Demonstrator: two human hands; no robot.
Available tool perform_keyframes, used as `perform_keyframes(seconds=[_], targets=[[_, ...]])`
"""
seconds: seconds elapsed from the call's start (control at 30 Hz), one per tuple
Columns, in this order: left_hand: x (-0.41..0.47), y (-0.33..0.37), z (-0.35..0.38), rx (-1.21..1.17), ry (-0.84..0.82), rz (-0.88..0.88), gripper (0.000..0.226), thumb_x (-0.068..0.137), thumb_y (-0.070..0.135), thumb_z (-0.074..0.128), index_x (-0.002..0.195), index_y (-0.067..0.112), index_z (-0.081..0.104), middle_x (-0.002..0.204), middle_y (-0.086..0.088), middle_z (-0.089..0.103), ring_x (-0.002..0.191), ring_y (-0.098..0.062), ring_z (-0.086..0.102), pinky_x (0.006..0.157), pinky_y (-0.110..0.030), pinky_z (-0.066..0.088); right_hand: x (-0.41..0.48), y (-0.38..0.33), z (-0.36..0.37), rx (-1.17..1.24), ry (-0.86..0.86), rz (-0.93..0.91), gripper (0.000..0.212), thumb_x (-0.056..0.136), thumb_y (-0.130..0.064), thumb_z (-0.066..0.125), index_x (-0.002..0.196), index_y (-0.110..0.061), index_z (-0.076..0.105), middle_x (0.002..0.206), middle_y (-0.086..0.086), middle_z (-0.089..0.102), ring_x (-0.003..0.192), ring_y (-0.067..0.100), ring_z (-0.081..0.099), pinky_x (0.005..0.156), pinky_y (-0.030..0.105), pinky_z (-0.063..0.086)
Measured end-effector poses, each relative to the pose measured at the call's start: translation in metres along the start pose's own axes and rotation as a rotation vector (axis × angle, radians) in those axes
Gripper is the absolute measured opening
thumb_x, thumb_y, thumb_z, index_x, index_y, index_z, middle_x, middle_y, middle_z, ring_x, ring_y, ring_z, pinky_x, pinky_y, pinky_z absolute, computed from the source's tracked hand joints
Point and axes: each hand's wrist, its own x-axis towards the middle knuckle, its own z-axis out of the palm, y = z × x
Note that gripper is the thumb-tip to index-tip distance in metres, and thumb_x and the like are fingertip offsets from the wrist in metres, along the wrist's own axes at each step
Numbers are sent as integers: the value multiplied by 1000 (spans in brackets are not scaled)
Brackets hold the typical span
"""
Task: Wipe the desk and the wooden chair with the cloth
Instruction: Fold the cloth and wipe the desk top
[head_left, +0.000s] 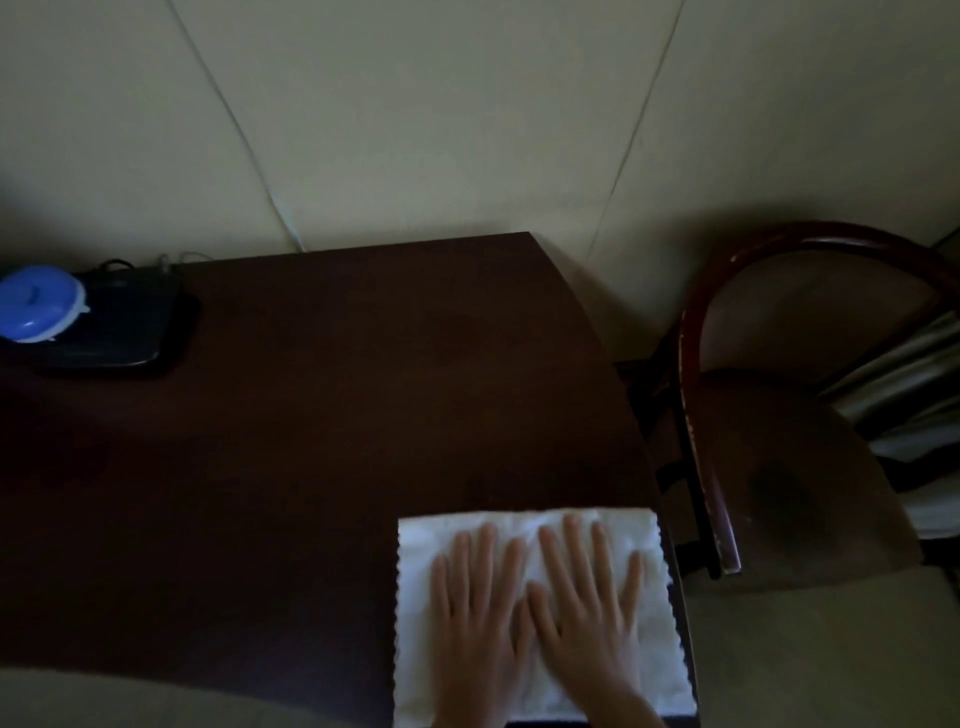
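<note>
A white cloth (540, 613) with zigzag-cut edges lies flat on the dark wooden tabletop (322, 415), at its near right corner, with the cloth's right edge running along the tabletop's right edge. Both hands press flat on the cloth, side by side and touching at the thumbs: the left hand (480, 618) on the cloth's middle, the right hand (587, 613) just beside it toward the cloth's right side. Neither hand forms a grip; the fingers of both are spread wide and laid palm-down, holding nothing. A wooden chair (789, 467) with a curved dark-red back rail stands just right of the tabletop, apart from the cloth, with striped fabric (904, 395) at its far side. At the tabletop's far left corner sits a flat black device (130, 332) with a round blue lidded container (39, 304) on its left end.
</note>
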Motion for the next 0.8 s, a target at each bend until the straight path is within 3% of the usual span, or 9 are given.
perform_keyframes(seconds=[0.13,0.23,0.47,0.63,0.8], targets=[[-6,1,6,0,15,-33,58,96,42,40,150,23,38,160,-12,29,147,-34,27,114,-57,29,-2,1,-7,1,-43,-3,61,99,-51,22,153,-23,23,163,7,13,149,30,12,112,67,17],[15,0,9,-18,14,-28,57,98,42,36,151,21,37,162,-12,24,149,-34,22,116,-58,25,22,1,-9,21,-42,-34,61,98,-50,25,153,-24,23,163,6,14,150,29,11,112,66,17],[152,-15,-6,-85,99,-89,56,97,40,43,150,23,39,160,-12,28,149,-35,20,117,-59,22,165,3,-18,-34,30,-52,61,96,-49,31,153,-28,24,162,2,17,150,26,10,117,61,8],[241,-33,-5,-118,80,-90,60,98,45,26,154,25,27,164,-10,16,152,-33,8,121,-56,7,256,8,-17,-84,71,-58,60,98,-50,22,154,-30,14,163,1,11,150,25,8,117,61,7],[265,-36,-8,-89,77,-78,59,99,44,27,154,24,26,164,-9,16,152,-32,8,121,-56,6,278,11,-19,-69,96,-79,60,98,-50,18,154,-27,13,163,3,12,149,27,10,117,61,8]])
